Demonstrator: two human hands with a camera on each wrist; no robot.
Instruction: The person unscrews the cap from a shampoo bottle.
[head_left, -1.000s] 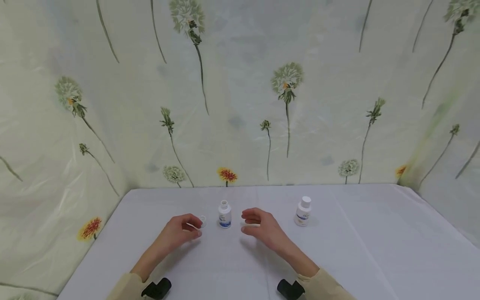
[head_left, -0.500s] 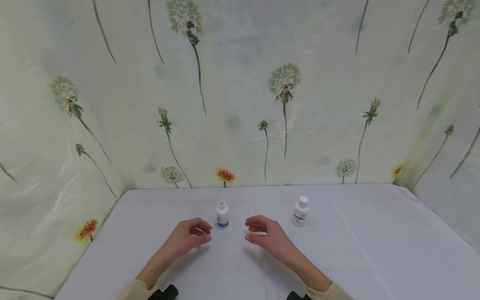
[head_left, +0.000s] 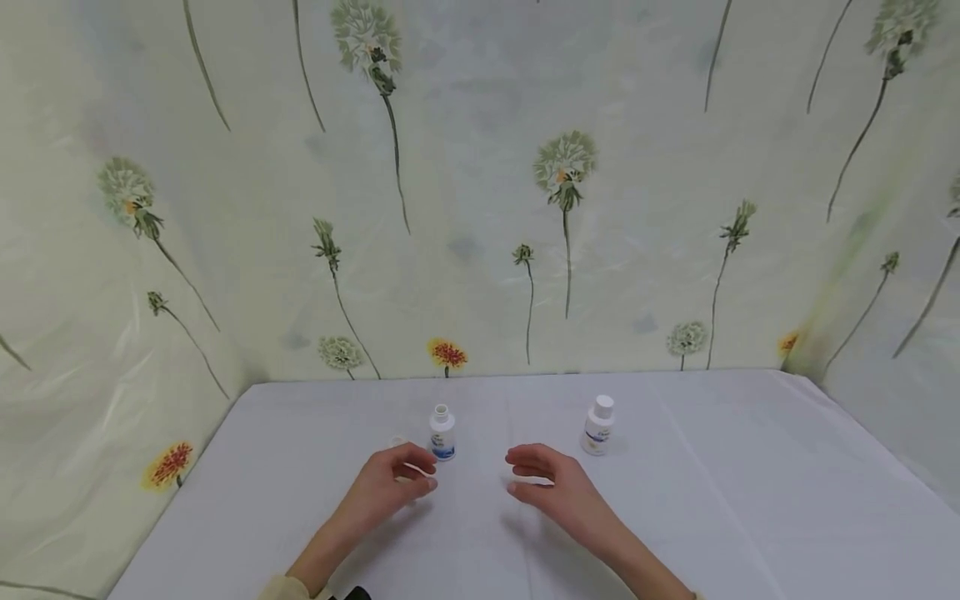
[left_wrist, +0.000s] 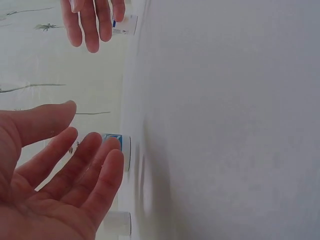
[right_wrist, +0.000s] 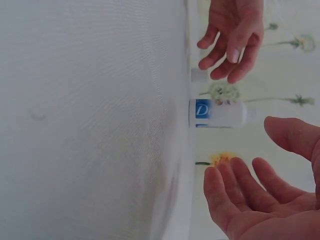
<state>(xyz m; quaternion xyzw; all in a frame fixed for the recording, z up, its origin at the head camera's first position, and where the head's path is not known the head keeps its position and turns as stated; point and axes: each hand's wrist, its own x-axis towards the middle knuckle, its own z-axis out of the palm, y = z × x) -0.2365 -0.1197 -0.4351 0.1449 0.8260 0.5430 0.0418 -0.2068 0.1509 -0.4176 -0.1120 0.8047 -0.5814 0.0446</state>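
An uncapped white bottle (head_left: pixel 442 437) with a blue label stands upright, its mouth bare. My left hand (head_left: pixel 393 482) hovers in front of it and a little to its left, fingers loosely bent and holding nothing. Partly hidden behind that hand lies a white cap (head_left: pixel 397 440); the right wrist view shows the cap (right_wrist: pixel 199 75) on the cloth beside the bottle (right_wrist: pixel 220 113). To the right, my right hand (head_left: pixel 558 487) is held above the table with relaxed fingers and nothing in them. Beyond it stands a second white bottle (head_left: pixel 597 427), capped.
A white cloth covers the table (head_left: pixel 720 508). Behind it hangs a pale backdrop (head_left: pixel 465 183) printed with dandelions and orange flowers, which also closes in the left and right sides.
Both hands have drawn back slightly toward me and shifted a little to the right. The fingers of my left hand have moved away from the cap. The bottles stay where they were.
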